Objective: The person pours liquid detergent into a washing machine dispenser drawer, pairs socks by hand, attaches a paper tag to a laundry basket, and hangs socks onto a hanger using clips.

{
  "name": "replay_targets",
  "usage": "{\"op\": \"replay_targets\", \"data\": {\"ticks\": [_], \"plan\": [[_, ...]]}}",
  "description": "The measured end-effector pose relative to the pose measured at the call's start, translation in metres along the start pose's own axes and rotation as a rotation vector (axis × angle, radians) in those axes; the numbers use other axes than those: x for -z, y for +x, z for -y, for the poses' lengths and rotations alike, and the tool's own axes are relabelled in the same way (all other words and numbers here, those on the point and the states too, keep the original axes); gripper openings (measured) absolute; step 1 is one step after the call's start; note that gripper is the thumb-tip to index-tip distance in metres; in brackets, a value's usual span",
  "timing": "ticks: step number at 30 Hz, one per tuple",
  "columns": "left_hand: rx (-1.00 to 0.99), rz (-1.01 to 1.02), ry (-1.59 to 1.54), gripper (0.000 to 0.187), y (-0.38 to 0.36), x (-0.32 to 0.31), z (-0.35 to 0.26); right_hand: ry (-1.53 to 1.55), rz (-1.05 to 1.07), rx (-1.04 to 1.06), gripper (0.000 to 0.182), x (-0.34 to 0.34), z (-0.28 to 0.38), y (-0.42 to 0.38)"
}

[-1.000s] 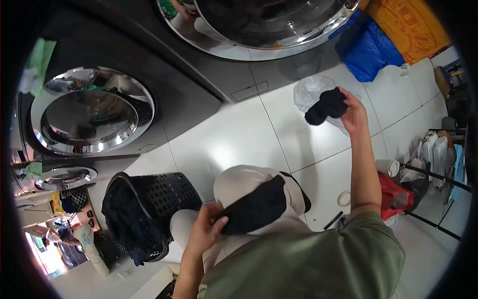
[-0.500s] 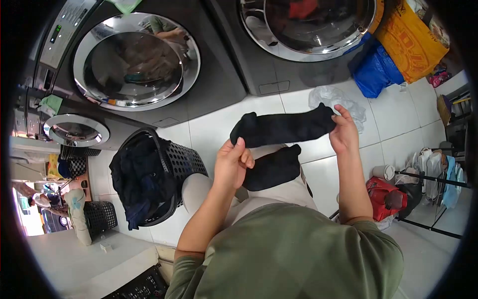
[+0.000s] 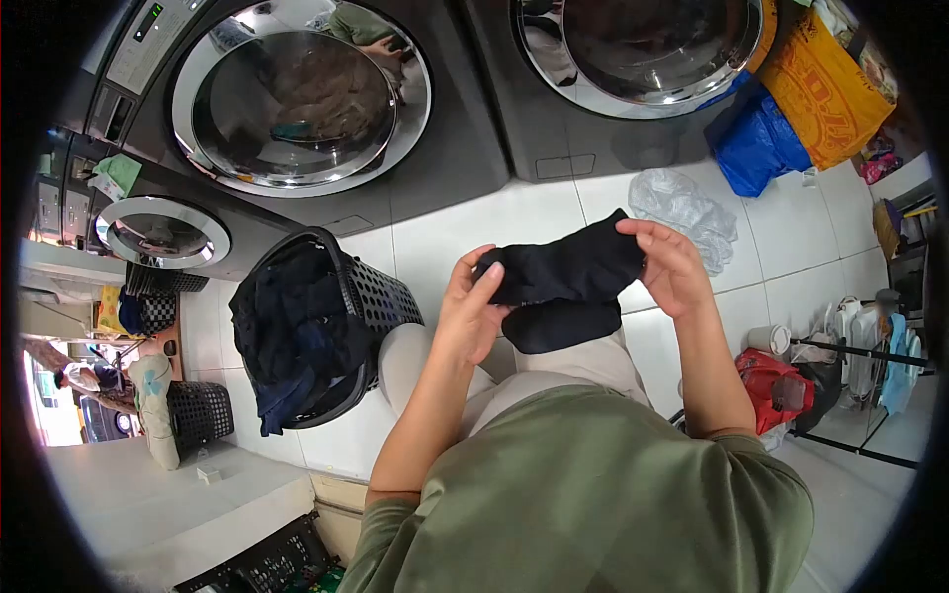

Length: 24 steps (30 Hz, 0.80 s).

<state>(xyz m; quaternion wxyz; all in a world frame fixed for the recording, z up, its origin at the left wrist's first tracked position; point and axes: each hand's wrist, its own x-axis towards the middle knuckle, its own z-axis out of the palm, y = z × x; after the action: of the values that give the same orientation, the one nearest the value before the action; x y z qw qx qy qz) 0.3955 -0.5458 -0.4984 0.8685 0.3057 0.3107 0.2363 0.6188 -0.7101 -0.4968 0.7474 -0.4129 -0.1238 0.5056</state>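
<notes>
A black sock-like cloth (image 3: 563, 271) is stretched between both hands above the lap. My left hand (image 3: 474, 308) pinches its left end, thumb on top. At its upper right end, my right hand (image 3: 674, 265) grips the cloth between thumb and fingers. Beneath it, a second black cloth (image 3: 561, 328) lies on the light trousers over my legs. To the left stands a dark perforated basket (image 3: 386, 296) heaped with dark clothes (image 3: 297, 326).
Front-loading machines (image 3: 306, 109) line the far side. A crumpled clear plastic bag (image 3: 682, 212) lies on the tiles. Blue (image 3: 759, 143) and yellow (image 3: 825, 89) bags stand upper right; a red bag (image 3: 776, 390) and a rack (image 3: 860, 356) are right. A person (image 3: 89, 381) is far left.
My hands have drawn closer together, and the upper cloth is less stretched, its right end tilted up. It now overlaps the lower cloth more. The head view has shifted slightly.
</notes>
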Motion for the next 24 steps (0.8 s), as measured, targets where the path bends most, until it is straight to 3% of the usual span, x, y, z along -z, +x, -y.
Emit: {"op": "replay_targets", "data": {"ticks": [3, 4, 10, 14, 16, 17, 18, 19, 22, 24], "plan": [[-0.336, -0.090, 0.266, 0.023, 0.018, 0.032, 0.015, -0.363, -0.166, 0.292, 0.020, 0.017, -0.018, 0.007], [-0.412, -0.136, 0.209, 0.019, 0.019, 0.039, 0.011, -0.376, -0.265, 0.362, 0.021, 0.022, -0.017, 0.010], [-0.141, -0.015, -0.210, 0.019, 0.007, 0.031, -0.002, -0.168, -0.253, 0.288, 0.013, 0.027, -0.015, 0.010], [-0.119, 0.093, -0.084, 0.024, 0.017, 0.038, -0.001, -0.141, -0.190, 0.249, 0.012, 0.029, -0.031, 0.022], [-0.150, 0.079, 0.134, 0.028, 0.038, 0.071, 0.021, -0.725, -0.198, 0.266, 0.014, 0.052, -0.057, 0.038], [-0.049, -0.010, 0.277, 0.030, 0.036, 0.076, 0.026, -1.016, -0.197, 0.264, 0.015, 0.054, -0.062, 0.039], [0.049, -0.096, 0.421, 0.032, 0.035, 0.081, 0.031, -1.508, -0.169, 0.455, 0.019, 0.059, -0.065, 0.034], [0.140, -0.181, 0.561, 0.034, 0.036, 0.085, 0.035, -1.386, -0.149, 0.332, 0.020, 0.062, -0.068, 0.033], [0.163, -0.211, 0.383, 0.033, 0.020, 0.077, 0.037, -1.062, -0.044, -0.064, 0.027, 0.055, -0.072, 0.017], [0.286, -0.241, 0.348, 0.032, 0.015, 0.076, 0.036, -0.966, -0.128, 0.001, 0.032, 0.061, -0.082, 0.010]]}}
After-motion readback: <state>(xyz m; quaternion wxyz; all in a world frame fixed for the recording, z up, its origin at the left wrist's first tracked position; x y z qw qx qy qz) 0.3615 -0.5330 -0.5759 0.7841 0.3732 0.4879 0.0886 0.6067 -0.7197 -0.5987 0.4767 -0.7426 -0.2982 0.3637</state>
